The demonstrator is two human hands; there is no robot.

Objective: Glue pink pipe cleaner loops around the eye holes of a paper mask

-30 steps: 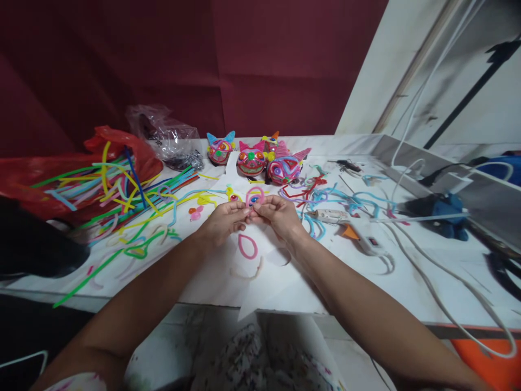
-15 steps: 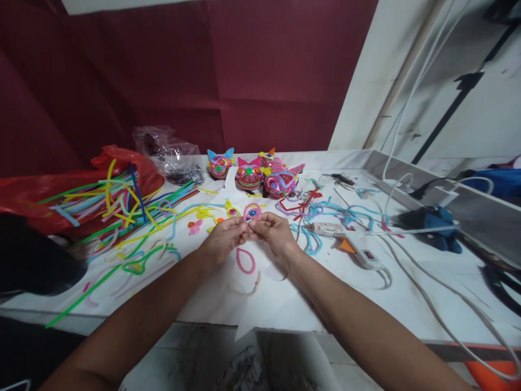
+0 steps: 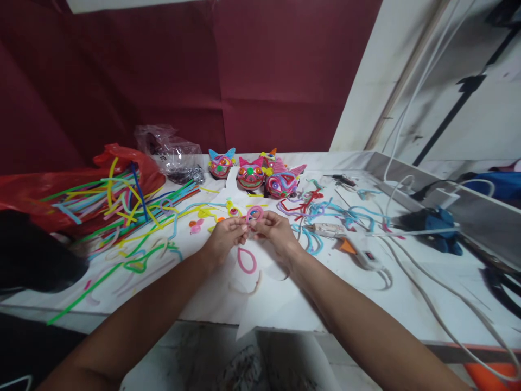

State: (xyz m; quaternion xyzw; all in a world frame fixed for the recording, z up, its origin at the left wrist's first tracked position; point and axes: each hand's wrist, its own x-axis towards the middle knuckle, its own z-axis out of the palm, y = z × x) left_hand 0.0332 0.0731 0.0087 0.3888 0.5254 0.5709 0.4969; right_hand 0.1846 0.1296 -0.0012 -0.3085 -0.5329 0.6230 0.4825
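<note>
A pink pipe cleaner loop [image 3: 254,207] is pinched between the fingertips of my two hands above the middle of the table. My left hand [image 3: 226,234] grips its lower left side, and my right hand [image 3: 277,232] grips its lower right. Something blue shows through the ring; whether it is attached cannot be made out. Below my fingers a second pink pipe cleaner loop [image 3: 247,262], teardrop-shaped, lies flat on the white table [image 3: 203,304]. Just beyond my left hand sits a yellow piece with a red eye [image 3: 233,210].
Several colourful cat-like heads [image 3: 251,175] stand at the back. Loose pipe cleaners [image 3: 126,201] spill from a red bag [image 3: 24,190] on the left. At right lie a glue gun [image 3: 362,247], blue pipe cleaner pieces [image 3: 313,241] and white cables [image 3: 423,293].
The held pink loop has tilted and shifted slightly right in my fingertips. Both hands stay almost in place, and the whole view has moved a little.
</note>
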